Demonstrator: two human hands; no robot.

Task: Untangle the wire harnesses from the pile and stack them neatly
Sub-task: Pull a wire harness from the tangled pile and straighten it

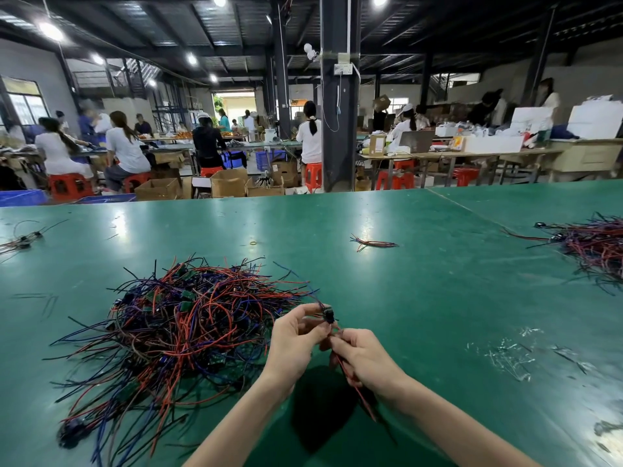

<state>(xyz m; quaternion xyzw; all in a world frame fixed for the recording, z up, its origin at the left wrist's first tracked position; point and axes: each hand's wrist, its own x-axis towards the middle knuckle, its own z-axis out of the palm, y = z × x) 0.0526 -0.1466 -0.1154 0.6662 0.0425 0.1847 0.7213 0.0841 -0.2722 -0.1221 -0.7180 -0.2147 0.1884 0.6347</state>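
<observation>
Past the green table (438,298), a blue crate (22,197) and open cardboard boxes (229,183) stand on the floor (contents not discernible). A few loose harnesses (20,242) lie at the table's left edge. The tangled pile (182,328) of red, blue and black wire harnesses sits left of centre. Just beside it, the left hand (296,342) pinches the black connector of one harness (328,316), and the right hand (362,357) curls round its wires. A second heap (596,247) lies far right.
</observation>
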